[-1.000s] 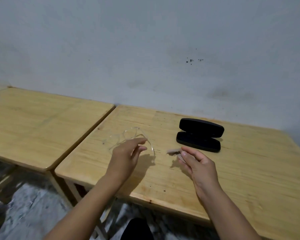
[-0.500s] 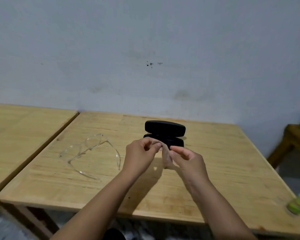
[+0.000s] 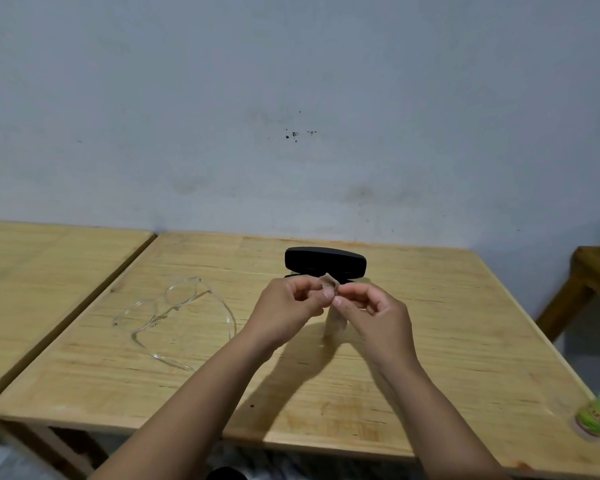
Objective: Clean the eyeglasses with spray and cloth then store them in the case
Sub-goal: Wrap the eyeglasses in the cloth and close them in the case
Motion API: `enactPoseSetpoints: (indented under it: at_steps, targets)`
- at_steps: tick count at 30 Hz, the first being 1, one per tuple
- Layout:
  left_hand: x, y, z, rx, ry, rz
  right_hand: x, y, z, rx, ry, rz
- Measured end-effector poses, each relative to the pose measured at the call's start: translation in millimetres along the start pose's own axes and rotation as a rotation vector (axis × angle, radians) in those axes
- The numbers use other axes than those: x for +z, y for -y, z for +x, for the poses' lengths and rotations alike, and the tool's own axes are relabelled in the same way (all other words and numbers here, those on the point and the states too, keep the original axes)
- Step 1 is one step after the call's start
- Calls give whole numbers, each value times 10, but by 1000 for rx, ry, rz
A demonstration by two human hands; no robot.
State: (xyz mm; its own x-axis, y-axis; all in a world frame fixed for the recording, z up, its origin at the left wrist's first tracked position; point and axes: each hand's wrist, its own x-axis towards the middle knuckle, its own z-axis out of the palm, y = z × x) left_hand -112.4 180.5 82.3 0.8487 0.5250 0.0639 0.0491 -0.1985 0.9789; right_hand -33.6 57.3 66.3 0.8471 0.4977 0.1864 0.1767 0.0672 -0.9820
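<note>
Clear-framed eyeglasses (image 3: 174,315) lie unfolded on the wooden table (image 3: 430,341), left of my hands. A black glasses case (image 3: 325,260) stands open near the wall, its lid up. A small beige cloth (image 3: 334,308) hangs above the table just in front of the case. My left hand (image 3: 288,306) and my right hand (image 3: 374,317) both pinch its top edge with fingertips close together. At the table's right front corner stands a bottle with a green label (image 3: 596,419), partly cut off by the frame edge.
A second wooden table (image 3: 42,289) adjoins on the left with a narrow gap between. A wooden piece of furniture (image 3: 589,275) stands to the right against the grey wall. The table's front edge runs close below my forearms.
My left hand has let go of the eyeglasses and joined my right hand on the cloth, which is lifted off the table. The view has swung right, bringing the bottle in.
</note>
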Motion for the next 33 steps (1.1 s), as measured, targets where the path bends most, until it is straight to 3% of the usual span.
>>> enactPoseSetpoints:
  at_steps: [15, 26, 33]
  targets:
    - [29, -257, 34, 137, 30, 59, -83, 237, 79, -148, 87, 77]
    - [-18, -221, 0, 59, 52, -129, -68, 216, 54, -46, 85, 66]
    - [1, -173, -8, 53, 56, -124, -63, 194, 57, 18, 96, 110]
